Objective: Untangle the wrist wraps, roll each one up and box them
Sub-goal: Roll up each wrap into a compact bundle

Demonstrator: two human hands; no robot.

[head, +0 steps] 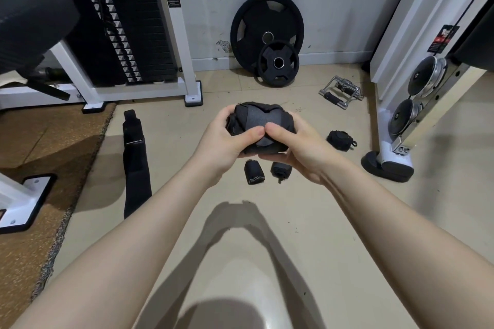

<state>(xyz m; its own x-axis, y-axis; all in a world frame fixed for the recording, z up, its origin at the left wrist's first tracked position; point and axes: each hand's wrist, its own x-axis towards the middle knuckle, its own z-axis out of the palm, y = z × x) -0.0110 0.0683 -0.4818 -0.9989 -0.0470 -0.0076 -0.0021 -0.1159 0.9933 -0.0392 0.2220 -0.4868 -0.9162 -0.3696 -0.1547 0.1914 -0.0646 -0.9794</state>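
Note:
Both of my hands hold a bulky black rolled wrap (258, 120) in mid-air above the floor. My left hand (227, 139) grips its left side and my right hand (294, 149) grips its right side, with both thumbs pressed together on the front face. Below my hands two small rolled black wraps (254, 171) (280, 170) stand on the tiled floor side by side. A third black bundle (340, 139) lies to the right. A long black wrap (135, 163) lies stretched out flat on the floor at the left. No box is in view.
A white weight-stack machine (128, 35) stands at the back left with a brown mat (40, 141) in front. Two black weight plates (267, 32) lean on the wall. A metal cable handle (340, 95) lies on the floor. A white pulley frame (401, 120) stands at the right.

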